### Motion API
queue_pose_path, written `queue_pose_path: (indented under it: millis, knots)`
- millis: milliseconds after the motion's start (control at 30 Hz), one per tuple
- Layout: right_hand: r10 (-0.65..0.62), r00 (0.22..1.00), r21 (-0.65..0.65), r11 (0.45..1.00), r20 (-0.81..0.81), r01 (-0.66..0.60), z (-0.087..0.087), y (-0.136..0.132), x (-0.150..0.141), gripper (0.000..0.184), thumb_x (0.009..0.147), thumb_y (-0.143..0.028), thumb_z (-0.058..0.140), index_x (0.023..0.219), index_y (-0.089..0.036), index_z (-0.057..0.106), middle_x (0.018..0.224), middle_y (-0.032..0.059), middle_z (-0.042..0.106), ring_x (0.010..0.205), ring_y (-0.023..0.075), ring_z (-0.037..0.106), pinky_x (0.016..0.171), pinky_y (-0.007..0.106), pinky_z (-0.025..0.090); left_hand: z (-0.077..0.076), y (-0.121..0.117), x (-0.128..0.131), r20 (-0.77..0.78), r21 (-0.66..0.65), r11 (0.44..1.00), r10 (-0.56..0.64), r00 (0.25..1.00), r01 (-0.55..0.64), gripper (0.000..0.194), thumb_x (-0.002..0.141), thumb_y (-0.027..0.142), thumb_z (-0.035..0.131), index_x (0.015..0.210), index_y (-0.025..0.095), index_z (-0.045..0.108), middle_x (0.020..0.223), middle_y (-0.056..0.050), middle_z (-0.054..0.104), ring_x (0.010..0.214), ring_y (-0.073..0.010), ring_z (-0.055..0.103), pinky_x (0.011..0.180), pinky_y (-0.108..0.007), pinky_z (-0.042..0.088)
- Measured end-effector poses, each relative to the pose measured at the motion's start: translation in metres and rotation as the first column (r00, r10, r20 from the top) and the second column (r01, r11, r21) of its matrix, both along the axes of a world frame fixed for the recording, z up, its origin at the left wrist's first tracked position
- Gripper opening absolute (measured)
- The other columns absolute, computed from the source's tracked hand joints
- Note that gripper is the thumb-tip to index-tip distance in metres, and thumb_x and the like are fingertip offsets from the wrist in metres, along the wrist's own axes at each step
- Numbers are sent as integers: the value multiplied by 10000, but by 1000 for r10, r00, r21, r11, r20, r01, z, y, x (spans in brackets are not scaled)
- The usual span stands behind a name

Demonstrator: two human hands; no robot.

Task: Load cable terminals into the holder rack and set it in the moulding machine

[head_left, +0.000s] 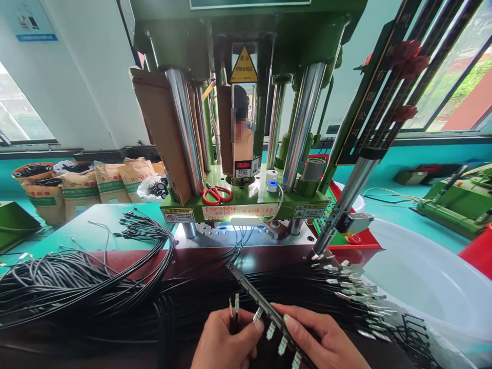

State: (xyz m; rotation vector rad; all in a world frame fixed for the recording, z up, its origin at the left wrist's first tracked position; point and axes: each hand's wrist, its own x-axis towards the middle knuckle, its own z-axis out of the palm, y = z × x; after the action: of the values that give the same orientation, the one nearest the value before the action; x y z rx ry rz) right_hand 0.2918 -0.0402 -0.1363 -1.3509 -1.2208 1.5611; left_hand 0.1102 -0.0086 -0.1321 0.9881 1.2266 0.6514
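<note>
Left hand [226, 341] is clenched on two thin black wires [233, 307], metal tips pointing up, thumb pressed against them. Right hand [323, 341] grips a long black strip [265, 307] from its lower end; the strip runs up and away to the left, toward the press. Small metal plugs [271, 330] sit along the strip's edge, between the two hands. The wire tips stand just beside the strip, apart from it.

Both hands work low over the desk [96, 223], above a spread of black cables [77, 287]. More cables with metal ends [353, 287] lie to the right, next to a white tub [423, 271]. A green press [246, 200] stands directly behind, red scissors [217, 193] resting on its ledge. Brown sacks [111, 182] line the far left wall
</note>
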Motion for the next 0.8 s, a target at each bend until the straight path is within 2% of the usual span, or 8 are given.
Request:
queue_pose_path:
  millis: [133,267,367,500,567,667,733,800]
  knots:
    - [-29,997,161,987,78,17,-5,2,0,583,833,-637,525,1171,-190,688,771,62,629,499,93,485,408,186,363,-2,1,-2,66,-20,1000,-6,998,7,525,608,599,740,780,124,596,471,38,518,288,-24,319,307,-180,149]
    - [-46,983,308,951,177,-11,-8,3,1,528,871,-604,483,1144,-213,709,738,60,602,664,160,560,560,241,470,-6,3,-3,107,-32,999,-22,994,25,523,587,592,754,761,128,586,467,37,528,274,-24,322,294,-176,163]
    - [-73,977,349,937,199,-2,-9,2,0,500,883,-575,482,1152,-218,706,715,49,584,675,167,562,637,271,491,-5,3,-1,104,-41,999,-12,995,16,511,583,580,750,752,129,577,463,36,532,267,-25,325,287,-175,166]
    - [-73,972,369,929,222,-15,-10,1,-2,469,894,-549,486,1146,-221,708,711,37,571,672,152,559,630,247,475,0,4,1,137,-15,1000,-14,990,16,448,612,523,743,711,131,550,489,25,555,276,-13,321,296,-169,157]
    - [-68,976,339,941,206,-6,-8,0,-4,480,889,-559,492,1148,-215,705,716,34,572,635,135,549,566,224,456,0,5,0,146,-4,1000,-16,989,17,440,623,517,744,707,131,550,483,30,547,280,-13,314,301,-170,163]
    - [-42,993,198,980,111,19,-3,-2,-3,564,874,-604,488,1212,-184,656,708,29,584,467,73,449,406,184,354,-4,7,-5,181,15,999,-41,983,39,449,641,514,757,764,116,589,549,21,573,343,-45,432,356,-180,294]
    - [-35,998,107,994,45,30,1,-3,1,605,865,-622,491,1235,-164,633,651,19,578,404,44,373,365,166,282,-5,6,-8,244,1,1000,3,970,-4,475,629,499,785,859,122,609,618,16,595,445,-85,539,442,-203,392]
    - [-66,998,65,996,-7,67,1,-4,6,618,850,-626,517,1228,-152,635,587,4,550,396,40,356,367,161,270,-4,4,-11,330,-31,995,101,939,-96,525,626,496,795,964,139,610,676,6,617,548,-118,596,527,-234,450]
